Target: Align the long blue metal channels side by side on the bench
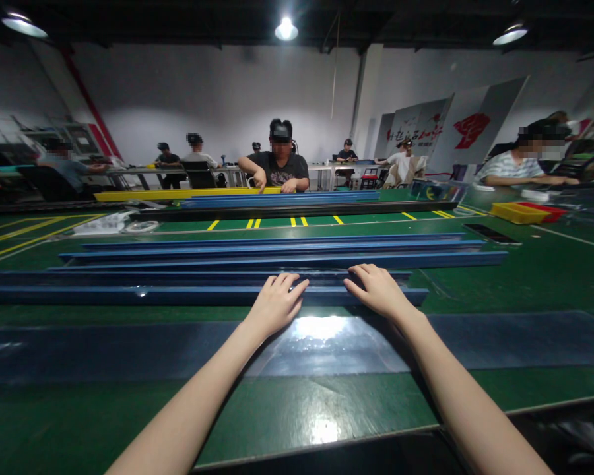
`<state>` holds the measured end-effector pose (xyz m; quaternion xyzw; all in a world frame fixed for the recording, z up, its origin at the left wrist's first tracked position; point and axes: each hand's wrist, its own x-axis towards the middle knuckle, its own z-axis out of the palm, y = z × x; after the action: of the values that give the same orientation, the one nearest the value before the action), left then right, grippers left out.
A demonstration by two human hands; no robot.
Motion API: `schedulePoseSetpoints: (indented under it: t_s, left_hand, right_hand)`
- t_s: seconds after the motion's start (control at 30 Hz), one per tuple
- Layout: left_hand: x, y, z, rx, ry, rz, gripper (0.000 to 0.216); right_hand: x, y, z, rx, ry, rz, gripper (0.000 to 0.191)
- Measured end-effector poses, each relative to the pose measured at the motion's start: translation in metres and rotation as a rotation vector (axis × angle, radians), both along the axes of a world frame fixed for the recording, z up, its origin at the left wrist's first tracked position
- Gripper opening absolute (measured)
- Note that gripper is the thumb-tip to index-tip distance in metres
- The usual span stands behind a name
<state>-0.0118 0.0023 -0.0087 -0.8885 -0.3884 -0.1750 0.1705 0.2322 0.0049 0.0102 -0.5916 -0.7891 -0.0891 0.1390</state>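
Several long blue channel strips lie side by side across the green table. My left hand and my right hand both rest on the nearest blue strip, fingers stretched over its top edge, palms down. Neither hand wraps round anything. A long glossy dark strip lies flat on the table just below my hands, under my wrists.
A black rail and more blue strips lie further back, with a yellow strip. A person sits opposite with hands on those strips. Yellow and red bins and a flat black object are at the right. Other people sit around.
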Motion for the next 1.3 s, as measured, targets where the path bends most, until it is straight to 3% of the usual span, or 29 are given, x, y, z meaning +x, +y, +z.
schedulePoseSetpoints:
  t_s: [1.3]
  left_hand:
    - [0.0009,-0.0016,0.0022,-0.015,-0.004,0.005,0.035]
  right_hand:
    - [-0.0008,-0.0002,0.0013,-0.011,-0.002,0.002,0.041]
